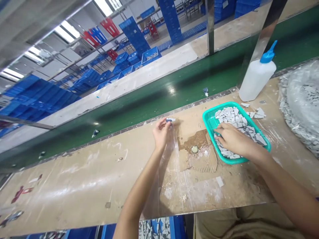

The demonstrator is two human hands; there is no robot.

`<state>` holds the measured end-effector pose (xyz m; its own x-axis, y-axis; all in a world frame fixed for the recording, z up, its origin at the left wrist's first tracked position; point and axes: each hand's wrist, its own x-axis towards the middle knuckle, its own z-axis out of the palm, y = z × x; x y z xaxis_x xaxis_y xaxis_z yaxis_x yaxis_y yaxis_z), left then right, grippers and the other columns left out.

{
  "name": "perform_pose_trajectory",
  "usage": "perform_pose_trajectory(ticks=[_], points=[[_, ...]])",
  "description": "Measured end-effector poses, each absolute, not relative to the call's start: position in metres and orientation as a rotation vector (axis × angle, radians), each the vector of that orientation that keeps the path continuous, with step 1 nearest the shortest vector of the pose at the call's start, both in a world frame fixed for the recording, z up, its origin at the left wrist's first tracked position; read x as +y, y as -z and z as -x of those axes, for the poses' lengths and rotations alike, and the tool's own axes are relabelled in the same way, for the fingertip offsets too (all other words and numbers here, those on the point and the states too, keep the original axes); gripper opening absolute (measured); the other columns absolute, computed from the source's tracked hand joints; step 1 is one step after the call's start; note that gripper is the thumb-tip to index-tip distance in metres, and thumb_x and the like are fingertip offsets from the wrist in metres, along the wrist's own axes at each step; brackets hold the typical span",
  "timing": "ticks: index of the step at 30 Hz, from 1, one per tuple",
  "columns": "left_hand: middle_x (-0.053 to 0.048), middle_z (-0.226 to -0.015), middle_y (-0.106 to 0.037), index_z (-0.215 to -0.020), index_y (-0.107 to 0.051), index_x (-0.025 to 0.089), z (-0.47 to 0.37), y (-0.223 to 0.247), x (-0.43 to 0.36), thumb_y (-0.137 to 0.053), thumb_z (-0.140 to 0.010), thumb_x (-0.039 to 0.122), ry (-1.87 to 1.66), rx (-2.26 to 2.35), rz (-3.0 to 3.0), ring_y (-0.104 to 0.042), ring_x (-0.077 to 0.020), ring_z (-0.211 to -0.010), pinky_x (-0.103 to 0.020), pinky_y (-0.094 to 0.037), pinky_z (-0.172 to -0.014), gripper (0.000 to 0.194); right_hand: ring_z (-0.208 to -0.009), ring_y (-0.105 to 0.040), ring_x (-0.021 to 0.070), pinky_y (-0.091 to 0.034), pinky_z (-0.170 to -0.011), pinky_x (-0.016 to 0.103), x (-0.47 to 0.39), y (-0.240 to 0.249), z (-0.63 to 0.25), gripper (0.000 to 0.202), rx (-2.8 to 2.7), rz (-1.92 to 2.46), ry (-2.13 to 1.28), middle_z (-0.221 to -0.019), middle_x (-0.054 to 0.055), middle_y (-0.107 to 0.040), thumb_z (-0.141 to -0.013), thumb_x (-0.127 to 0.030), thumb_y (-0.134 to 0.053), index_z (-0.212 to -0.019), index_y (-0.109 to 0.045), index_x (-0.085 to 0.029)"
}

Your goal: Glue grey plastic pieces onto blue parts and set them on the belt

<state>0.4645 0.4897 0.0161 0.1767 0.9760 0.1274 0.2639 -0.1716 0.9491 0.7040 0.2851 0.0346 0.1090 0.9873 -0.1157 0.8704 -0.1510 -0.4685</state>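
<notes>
My left hand [160,132] is closed in a pinch above the work table, near its far edge. Between its fingertips is a small blue-and-white piece [170,120]. To the right, my right hand [231,138] reaches into a green plastic basket [267,146], its fingers curled down among small flat grey pieces [231,115]. Whether a piece is between those fingertips is hidden. Between the two hands lies a wet, brown-stained cardboard patch [199,159] with a pale round blob [194,149] on it.
A white squeeze bottle [258,79] with a blue nozzle stands behind the basket. Right of it lies a clear plastic bag [299,99] of grey pieces. A green conveyor belt [149,103] runs beyond the table, carrying a few small parts. Loose pieces [259,113] lie beside the basket.
</notes>
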Motion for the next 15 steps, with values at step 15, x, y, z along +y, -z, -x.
perform_pose_trajectory(ticks=[15], points=[[-0.027,-0.146,-0.052,-0.14,-0.053,-0.003,-0.576,-0.029,0.592,-0.05,-0.097,0.011,-0.81,1.623,-2.112,-0.04,-0.033,-0.146,-0.044,-0.026,-0.125,0.045,-0.093,-0.072,0.0206,-0.054,-0.078,0.029,0.29,-0.045,-0.705,0.027,-1.28,1.868,-0.88,-0.099,0.004,-0.074,-0.085,-0.006,-0.067,-0.109,-0.065,-0.019]])
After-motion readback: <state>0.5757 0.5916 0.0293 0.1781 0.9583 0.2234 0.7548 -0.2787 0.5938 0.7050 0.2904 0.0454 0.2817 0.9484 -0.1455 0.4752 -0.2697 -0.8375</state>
